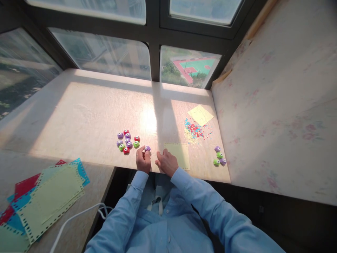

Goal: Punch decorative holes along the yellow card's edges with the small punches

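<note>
My left hand [143, 161] is closed at the front edge of the table, with a small purple craft punch [147, 148] at its fingertips. Just to its right, my right hand [167, 162] rests over the left side of a pale yellow sheet [180, 154] with punched edges. Its fingers are loosely bent and apart, and nothing shows between them. Left of my hands sits a loose group of purple, red and green craft punches [127, 140], each with a white eye-like button. The sheet's left part is hidden under my right hand.
Red, blue and yellow paper bits [194, 130] lie scattered beside another yellow sheet [200, 115]. Several punches [219, 155] stand by the right wall. On the lower left surface are coloured sheets [52, 196] with punched edges and a white cable [76, 215]. Windows border the back.
</note>
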A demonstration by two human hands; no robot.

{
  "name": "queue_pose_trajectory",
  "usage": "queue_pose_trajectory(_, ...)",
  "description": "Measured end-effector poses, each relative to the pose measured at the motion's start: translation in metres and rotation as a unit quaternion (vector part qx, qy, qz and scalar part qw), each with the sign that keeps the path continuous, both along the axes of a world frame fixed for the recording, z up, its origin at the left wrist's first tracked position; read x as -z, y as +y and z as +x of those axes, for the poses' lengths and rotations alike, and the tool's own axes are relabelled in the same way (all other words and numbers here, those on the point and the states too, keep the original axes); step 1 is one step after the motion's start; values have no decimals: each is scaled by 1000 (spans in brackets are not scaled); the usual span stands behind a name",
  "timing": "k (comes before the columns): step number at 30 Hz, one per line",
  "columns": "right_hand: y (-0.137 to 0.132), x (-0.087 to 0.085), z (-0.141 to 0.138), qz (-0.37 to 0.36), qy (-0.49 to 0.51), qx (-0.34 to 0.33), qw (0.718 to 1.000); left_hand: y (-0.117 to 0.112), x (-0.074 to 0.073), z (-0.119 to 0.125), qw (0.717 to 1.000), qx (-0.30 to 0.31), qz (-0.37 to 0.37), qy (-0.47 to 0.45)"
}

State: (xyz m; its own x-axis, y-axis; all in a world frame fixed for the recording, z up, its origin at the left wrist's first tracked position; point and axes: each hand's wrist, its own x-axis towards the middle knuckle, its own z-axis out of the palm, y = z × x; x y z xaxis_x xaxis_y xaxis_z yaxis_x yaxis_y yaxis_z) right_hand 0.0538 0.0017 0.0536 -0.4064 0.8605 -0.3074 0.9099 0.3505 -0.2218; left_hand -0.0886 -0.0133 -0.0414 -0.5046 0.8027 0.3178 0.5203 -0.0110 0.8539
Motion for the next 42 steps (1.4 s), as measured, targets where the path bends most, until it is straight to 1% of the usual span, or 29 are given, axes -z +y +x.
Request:
queue_pose_trajectory(4,-7,-4,13,16,46,12,999,0,-1,0,1000,1,0,7)
queue_pose_trajectory(6,-14,-3,25,27,74,35,996,0,-1,0,1000,0,-3,4)
queue_pose_trajectory(9,-21,3,49,49,121,102,986,-1,-2,0,1000,2,-6,1)
queue_pose_trajectory(12,-22,12,79,77,200,171,962,0,-4,1,1000,3,2,10)
queue_pose_trajectory(16,-16,24,121,106,304,275,906,0,-9,2,999,0,16,33)
queue_pose_trajectory(18,-13,27,140,84,356,337,868,1,-9,2,999,2,16,38)
queue_pose_trajectory(19,-11,29,148,71,384,368,844,1,-9,2,999,4,16,41)
queue_pose_trajectory(22,-2,32,166,38,475,461,748,1,-8,1,998,19,18,52)
queue_pose_trajectory(23,1,33,169,24,497,483,721,1,-7,1,998,25,19,56)
queue_pose_trajectory(26,11,36,176,-17,551,521,652,2,-3,0,997,44,16,66)
queue_pose_trajectory(28,15,37,177,-26,577,534,618,2,-2,0,996,50,15,72)
queue_pose_trajectory(30,16,38,177,-27,593,540,596,2,-1,0,995,56,17,79)
queue_pose_trajectory(36,10,38,173,-24,641,534,550,3,-2,-1,993,75,20,88)
queue_pose_trajectory(38,7,38,172,-26,649,531,544,3,-3,0,993,78,17,88)
queue_pose_trajectory(42,3,38,172,-22,650,534,540,3,-4,0,992,82,19,88)
